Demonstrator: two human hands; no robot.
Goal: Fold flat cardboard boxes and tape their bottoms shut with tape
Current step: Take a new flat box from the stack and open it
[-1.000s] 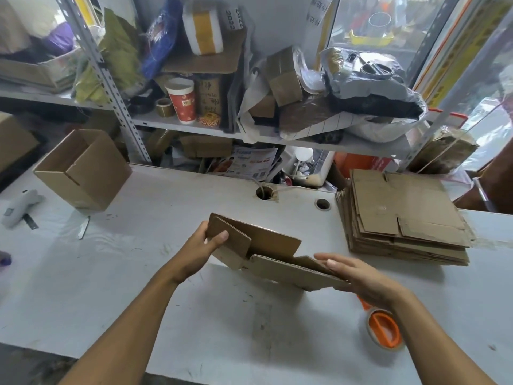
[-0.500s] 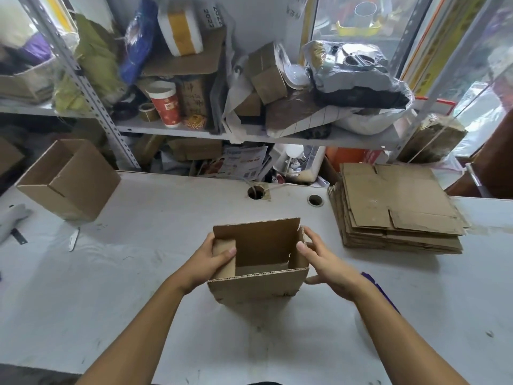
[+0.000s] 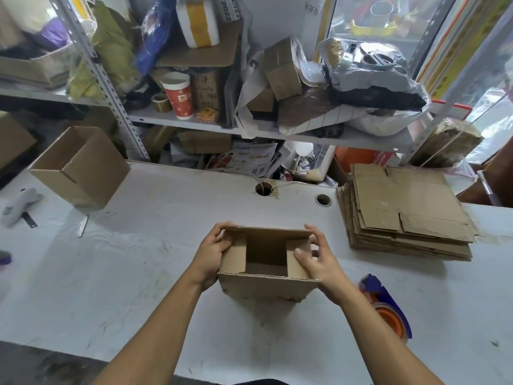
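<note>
A small brown cardboard box [image 3: 263, 286] stands squared up on the white table [image 3: 138, 273] in front of me, open side up. Both side flaps are folded inward and the far flap leans in over them. My left hand [image 3: 212, 252] grips the box's left side, fingers curled over the far left corner. My right hand [image 3: 316, 258] holds the right side, thumb pressing the right flap down, fingers on the far flap. A tape dispenser [image 3: 388, 309], blue and orange with a clear roll, lies to the right, partly behind my right forearm.
A stack of flat cardboard boxes [image 3: 402, 209] lies at the right rear of the table. An assembled open box [image 3: 80, 168] sits on its side at the left rear. A grey tool [image 3: 19, 204] and a small blade [image 3: 82, 225] lie at the left. Cluttered shelves rise behind.
The flat blank was opened into a square box and set upright on the table. Both hands shifted to its sides and folded the two side flaps inward; the far flap came down.
</note>
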